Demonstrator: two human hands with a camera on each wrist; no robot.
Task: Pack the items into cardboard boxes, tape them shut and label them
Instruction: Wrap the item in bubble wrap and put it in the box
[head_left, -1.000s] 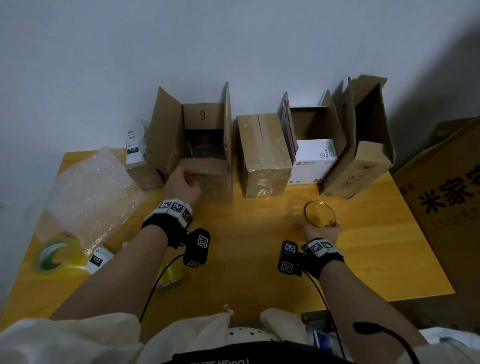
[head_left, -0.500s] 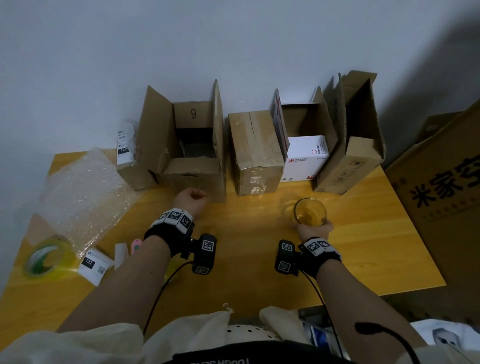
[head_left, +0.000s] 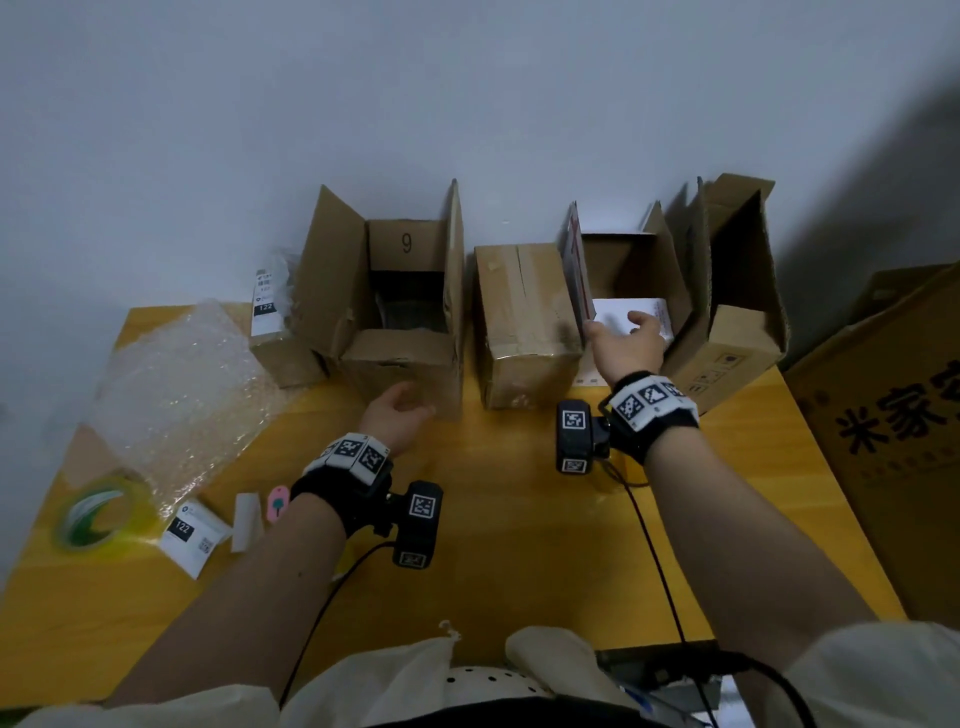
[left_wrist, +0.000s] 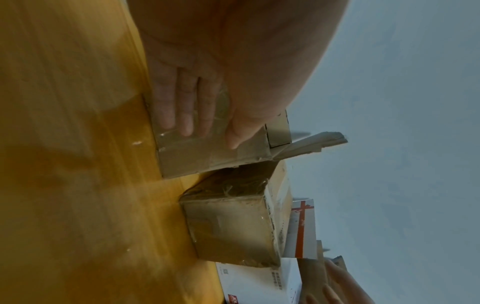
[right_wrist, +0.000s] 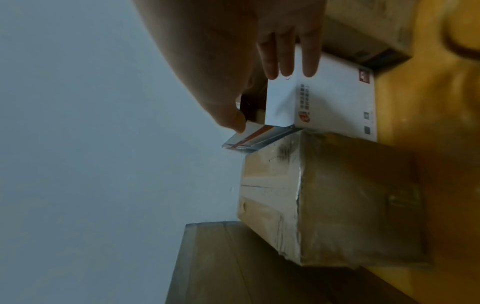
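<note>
An open cardboard box (head_left: 402, 358) marked 9 stands at the back of the yellow table (head_left: 519, 519). My left hand (head_left: 410, 413) lies against its front wall; the left wrist view shows the fingers (left_wrist: 185, 107) straight and flat on the cardboard (left_wrist: 207, 152). To the right stand a taped brown box (head_left: 524, 317) and an open white box (head_left: 608, 312). My right hand (head_left: 641, 325) reaches over the white box (right_wrist: 335, 102) with straight fingers (right_wrist: 285, 57), the thumb touching its red-striped flap (right_wrist: 249, 135). Neither hand holds anything.
Bubble wrap (head_left: 182, 395), a green tape roll (head_left: 96, 514), label slips (head_left: 192, 535) and a pink tag (head_left: 278, 501) lie at the left. A tilted open box (head_left: 737, 312) stands at the back right, a large printed carton (head_left: 893, 467) beside the table.
My right hand let go of the glass and moved forward to the white box. My left hand left the front flap of box 9, dropped, and now lies flat on its front wall.
</note>
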